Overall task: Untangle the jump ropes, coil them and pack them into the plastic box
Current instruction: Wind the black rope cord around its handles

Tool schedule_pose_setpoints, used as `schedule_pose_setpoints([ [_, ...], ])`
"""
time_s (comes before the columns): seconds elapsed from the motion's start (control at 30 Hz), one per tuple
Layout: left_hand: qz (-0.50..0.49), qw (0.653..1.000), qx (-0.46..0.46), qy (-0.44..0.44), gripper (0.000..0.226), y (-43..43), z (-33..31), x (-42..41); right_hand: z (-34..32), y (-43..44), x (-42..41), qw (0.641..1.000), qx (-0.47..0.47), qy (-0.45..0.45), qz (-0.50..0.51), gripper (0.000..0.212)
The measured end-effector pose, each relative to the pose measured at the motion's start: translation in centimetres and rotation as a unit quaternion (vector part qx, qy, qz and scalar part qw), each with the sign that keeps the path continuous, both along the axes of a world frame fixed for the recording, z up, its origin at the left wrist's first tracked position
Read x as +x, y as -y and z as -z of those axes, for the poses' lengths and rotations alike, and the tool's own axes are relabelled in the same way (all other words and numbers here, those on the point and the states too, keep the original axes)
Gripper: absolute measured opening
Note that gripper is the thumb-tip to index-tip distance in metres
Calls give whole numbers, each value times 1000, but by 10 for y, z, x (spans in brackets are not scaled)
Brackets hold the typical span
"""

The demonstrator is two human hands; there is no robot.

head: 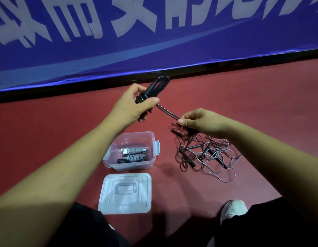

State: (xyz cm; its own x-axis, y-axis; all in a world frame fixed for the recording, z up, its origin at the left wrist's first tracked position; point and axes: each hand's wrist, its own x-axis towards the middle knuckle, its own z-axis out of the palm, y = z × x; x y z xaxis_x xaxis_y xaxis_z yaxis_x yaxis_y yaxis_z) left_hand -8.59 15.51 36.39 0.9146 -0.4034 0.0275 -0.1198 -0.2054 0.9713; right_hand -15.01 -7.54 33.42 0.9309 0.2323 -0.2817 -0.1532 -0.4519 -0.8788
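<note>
Nearest the camera, a lid (125, 193) lies just before the plastic box (131, 168), where two coiled ropes (135, 154) are packed. Beyond the box, black handles (155, 88) are clasped in the left hand (135, 104); their rope (168, 113) is pinched by the right hand (199, 122). Right of the box, tangled ropes (206, 157) lie on the floor.

Black handles (157, 87) in my left hand (132, 104), a dark glossy cord (168, 112) running off them to my right hand (199, 122), all over the brick-red floor (243, 104). Right of the clear plastic box (131, 164) lies a grey and dark-red tangle (206, 155) with black handles; inside it, grey coils (135, 154). Frosted white lid (125, 193) in front of the box, blue banner (154, 41) with white characters behind.
</note>
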Motion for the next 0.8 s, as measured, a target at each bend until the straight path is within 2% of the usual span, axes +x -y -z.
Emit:
schedule_pose_setpoints([
  [0.17,4,998,58,-29,33,-17,1,11,0,-16,-2,998,43,-19,39,25],
  [0.27,-39,988,134,60,37,-26,7,17,-4,-26,-1,997,55,-10,55,22],
  [0.33,-68,968,207,123,38,-32,13,22,-8,-34,-1,997,60,-18,42,22],
  [0.47,-88,934,305,161,36,-40,27,28,-16,-56,-9,999,35,-25,8,22],
  [0.6,-119,865,421,245,36,-45,32,34,-25,-69,-18,999,19,-48,-11,21],
  [0.7,-135,852,455,222,38,-54,34,44,-33,-68,-19,999,1,-45,3,17],
  [0.8,-104,852,481,175,43,-53,42,45,-41,-65,-15,999,3,30,29,17],
])
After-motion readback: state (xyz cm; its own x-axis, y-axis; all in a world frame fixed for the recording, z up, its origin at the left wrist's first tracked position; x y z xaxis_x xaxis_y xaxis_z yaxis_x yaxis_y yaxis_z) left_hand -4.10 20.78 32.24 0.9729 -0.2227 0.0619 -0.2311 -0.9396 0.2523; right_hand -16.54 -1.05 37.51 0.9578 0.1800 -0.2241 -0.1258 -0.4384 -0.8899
